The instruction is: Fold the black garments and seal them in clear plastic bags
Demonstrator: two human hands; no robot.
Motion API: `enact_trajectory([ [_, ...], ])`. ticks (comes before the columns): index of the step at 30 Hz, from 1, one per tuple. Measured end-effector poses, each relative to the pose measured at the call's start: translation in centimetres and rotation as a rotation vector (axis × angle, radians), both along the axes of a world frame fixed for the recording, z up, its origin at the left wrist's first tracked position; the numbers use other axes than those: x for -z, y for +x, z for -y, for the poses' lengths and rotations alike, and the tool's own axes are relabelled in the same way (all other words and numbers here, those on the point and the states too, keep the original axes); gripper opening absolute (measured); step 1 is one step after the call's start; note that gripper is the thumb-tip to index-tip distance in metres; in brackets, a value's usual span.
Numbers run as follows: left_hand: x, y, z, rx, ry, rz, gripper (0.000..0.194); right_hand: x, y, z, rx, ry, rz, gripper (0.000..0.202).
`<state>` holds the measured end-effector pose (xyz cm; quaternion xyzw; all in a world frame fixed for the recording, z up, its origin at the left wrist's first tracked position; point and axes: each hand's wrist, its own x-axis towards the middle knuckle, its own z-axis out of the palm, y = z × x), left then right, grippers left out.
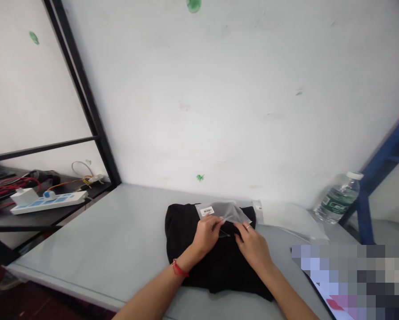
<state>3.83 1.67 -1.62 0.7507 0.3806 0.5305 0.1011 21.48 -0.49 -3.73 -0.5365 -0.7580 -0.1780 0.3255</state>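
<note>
A black folded cloth item (215, 266) lies on the grey table (95, 240). On its far part rests a clear frosted plastic bag (227, 210) with a white barcode label (206, 211) at its left end. My left hand (207, 233) has thumb and fingers pinched on the bag's near edge, just right of the label. My right hand (251, 242) is at the bag's right end, its fingers bent down at the edge over the black cloth; what its fingertips hold is too small to make out.
Further frosted plastic bags (289, 218) lie to the right, beside a water bottle (340, 200) leaning near a blue frame (366, 209). A blurred-out screen (349, 284) is at the near right. A power strip (49, 202) and cables sit on the left shelf.
</note>
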Motion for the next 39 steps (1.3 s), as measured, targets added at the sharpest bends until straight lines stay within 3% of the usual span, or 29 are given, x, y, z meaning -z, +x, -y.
enact_trajectory([
  [6,-0.1,0.2,0.2,0.069,-0.04,0.085,0.014,0.4,-0.5,-0.3,-0.183,0.037,-0.071,0.04],
  [10,-0.2,0.1,0.2,0.079,-0.041,0.096,0.015,0.7,-0.9,-0.2,-0.271,-0.033,-0.029,0.044],
  [16,0.1,0.1,0.2,0.078,0.002,0.046,0.015,1.1,-0.6,-0.5,-0.268,-0.136,0.057,0.041],
  [23,-0.2,-0.4,-0.3,-0.074,0.028,0.026,0.014,-0.7,-0.9,0.5,-0.298,-0.058,-0.06,0.031],
  [28,0.2,-0.4,-0.2,0.09,0.103,-0.004,0.014,-0.2,-1.5,0.8,-0.315,-0.179,0.031,0.041],
  [31,0.1,-0.5,-0.3,0.083,0.132,-0.054,0.015,0.2,-1.1,0.5,-0.351,-0.212,0.004,0.045],
  [36,-0.4,-1.3,-0.9,0.022,0.114,-0.224,0.022,0.1,0.4,-0.3,-0.384,-0.143,-0.046,0.04],
  [39,-0.5,-1.7,-1.1,0.028,0.069,-0.32,0.028,-0.4,1.3,-0.7,-0.268,-0.03,-0.099,0.032],
])
